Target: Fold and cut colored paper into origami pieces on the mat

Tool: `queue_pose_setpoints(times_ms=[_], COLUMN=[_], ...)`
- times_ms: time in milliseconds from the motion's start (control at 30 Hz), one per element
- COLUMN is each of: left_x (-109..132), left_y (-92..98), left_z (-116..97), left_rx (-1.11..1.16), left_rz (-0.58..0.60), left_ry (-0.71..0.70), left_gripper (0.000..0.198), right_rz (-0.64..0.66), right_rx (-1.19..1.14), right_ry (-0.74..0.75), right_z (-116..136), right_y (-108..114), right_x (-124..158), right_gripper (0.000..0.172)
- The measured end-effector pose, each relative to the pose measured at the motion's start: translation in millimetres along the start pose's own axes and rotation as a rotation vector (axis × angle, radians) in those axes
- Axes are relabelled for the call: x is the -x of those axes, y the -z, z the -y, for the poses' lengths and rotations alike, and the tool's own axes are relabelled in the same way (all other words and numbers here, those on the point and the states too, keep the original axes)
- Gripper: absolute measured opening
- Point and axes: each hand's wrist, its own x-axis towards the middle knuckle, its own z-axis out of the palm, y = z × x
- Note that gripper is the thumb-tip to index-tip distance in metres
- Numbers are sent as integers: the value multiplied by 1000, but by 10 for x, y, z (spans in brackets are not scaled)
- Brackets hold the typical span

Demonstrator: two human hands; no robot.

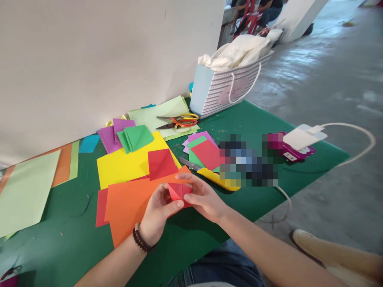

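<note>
A small folded red paper [178, 192] is held up between my two hands, over the near edge of an orange sheet [128, 207]. My left hand [157, 211] pinches its left side, thumb in front. On its right side, my right hand [203, 197] grips it with the thumb on the front face and the fingers behind. Just beyond lies a folded red square [161, 163], on a yellow sheet [119, 167]. Folded green papers [139, 137] and purple papers [109, 137] rest farther back. Right of my hands is a yellow-handled utility knife [220, 179].
Two pairs of scissors [179, 120] lie on pale green sheets [167, 109]. Cut squares [206, 153] are stacked near a blurred-out patch. A striped paper bag [221, 87] stands at the back. A white cable [371, 139] runs off the right edge. More sheets [30, 191] lie left.
</note>
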Motion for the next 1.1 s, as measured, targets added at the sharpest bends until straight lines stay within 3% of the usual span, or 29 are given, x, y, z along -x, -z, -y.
queue_pose_setpoints(times_ms=[67, 133, 200, 300, 367, 500, 600, 767, 967, 1100], left_x=[18, 53, 96, 141, 140, 72, 8, -27, -17, 0], left_y=[21, 35, 32, 4, -11, 11, 57, 94, 79, 62], left_z=[-1, -10, -18, -6, 15, 45, 48, 57, 91, 104], left_rx=[-36, -103, -154, -83, -32, -3, 22, -21, -94, -127], left_rz=[-129, -228, -209, -50, -26, -158, -227, -268, -316, -307], left_ry=[-135, -262, -288, -171, -90, 26, 23, -27, -116, -154], left_gripper=[43, 31, 19, 38, 53, 39, 35, 31, 23, 15], right_rz=[-112, -281, -376, -236, -109, -47, -68, -229, -87, -100], right_rx=[85, 256, 524, 969, 1157, 1312, 1272, 1091, 1093, 1075], right_ry=[124, 317, 530, 760, 799, 842, 926, 833, 472, 408], right_z=[16, 36, 45, 17, -20, -37, 25, 66, -83, -117], right_y=[14, 42, 79, 121, 127, 88, 50, 20, -57, -90], right_x=[-1, 16, 48, 94, 110, 128, 141, 130, 118, 105], right_gripper=[45, 37, 28, 18, 18, 28, 44, 38, 33, 28])
